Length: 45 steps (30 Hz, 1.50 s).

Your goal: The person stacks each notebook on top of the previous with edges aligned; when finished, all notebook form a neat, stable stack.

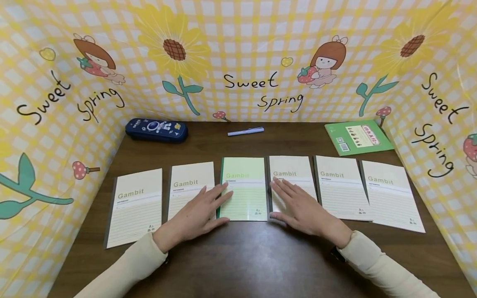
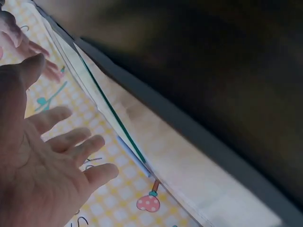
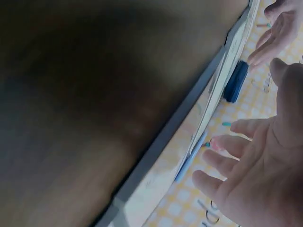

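A row of Gambit notebooks lies across the brown table, covers up. In the middle is a green-tinted notebook (image 1: 244,198) with a green spine; the others are cream with dark spines. My left hand (image 1: 199,213) is over the second cream notebook (image 1: 191,176) from the left, its fingertips reaching the green one's left edge. Over the cream notebook (image 1: 288,165) right of the green one is my right hand (image 1: 298,205). Both hands have loosely extended fingers and hold nothing. In the wrist views, the left palm (image 2: 42,175) and right palm (image 3: 265,179) appear raised off the covers.
Along the back stand a dark blue pencil case (image 1: 156,130) at left, a light blue pen (image 1: 246,131) in the middle and a green book (image 1: 357,138) at right. More cream notebooks (image 1: 136,207) lie at both ends. A checked yellow cloth (image 1: 238,45) walls three sides.
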Available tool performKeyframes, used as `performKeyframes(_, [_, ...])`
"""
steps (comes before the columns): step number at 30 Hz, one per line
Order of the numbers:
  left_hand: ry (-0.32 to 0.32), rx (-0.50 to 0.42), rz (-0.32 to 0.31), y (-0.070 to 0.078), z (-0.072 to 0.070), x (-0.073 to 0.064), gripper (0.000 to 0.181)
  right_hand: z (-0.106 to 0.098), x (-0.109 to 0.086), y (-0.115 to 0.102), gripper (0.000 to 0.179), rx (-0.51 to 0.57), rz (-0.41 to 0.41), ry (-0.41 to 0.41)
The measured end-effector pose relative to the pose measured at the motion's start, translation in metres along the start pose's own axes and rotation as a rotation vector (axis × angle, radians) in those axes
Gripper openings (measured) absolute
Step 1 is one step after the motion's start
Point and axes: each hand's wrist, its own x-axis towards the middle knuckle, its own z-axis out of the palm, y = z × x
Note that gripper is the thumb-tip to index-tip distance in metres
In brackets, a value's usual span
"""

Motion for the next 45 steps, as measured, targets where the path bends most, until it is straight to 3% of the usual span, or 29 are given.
performKeyframes(11, [-0.183,0.007,0.08,0.012,0.006,-0.003,0.07,0.015,0.003,-0.024,0.082,0.063,-0.121,-0.156])
performKeyframes(26, [-0.186,0.056,0.089,0.032,0.012,-0.02,0.077,0.019,-0.014,-0.035,0.081,0.05,-0.168,-0.149])
performKeyframes(32, [-0.22,0.002,0.079,0.041,0.012,-0.03,0.07,0.017,-0.023,-0.043,0.078,0.055,-0.178,-0.183])
performKeyframes(35, [-0.183,-0.051,0.047,0.043,0.013,-0.032,0.066,0.018,-0.025,-0.044,0.074,0.073,-0.175,-0.178])
performKeyframes(39, [-0.045,-0.145,-0.04,0.047,0.014,-0.033,0.063,0.019,-0.026,-0.044,0.068,0.158,-0.114,-0.134])
performKeyframes(45, [0.16,-0.383,-0.251,0.052,0.01,-0.033,0.054,0.016,-0.026,-0.043,0.052,0.427,0.007,0.069])
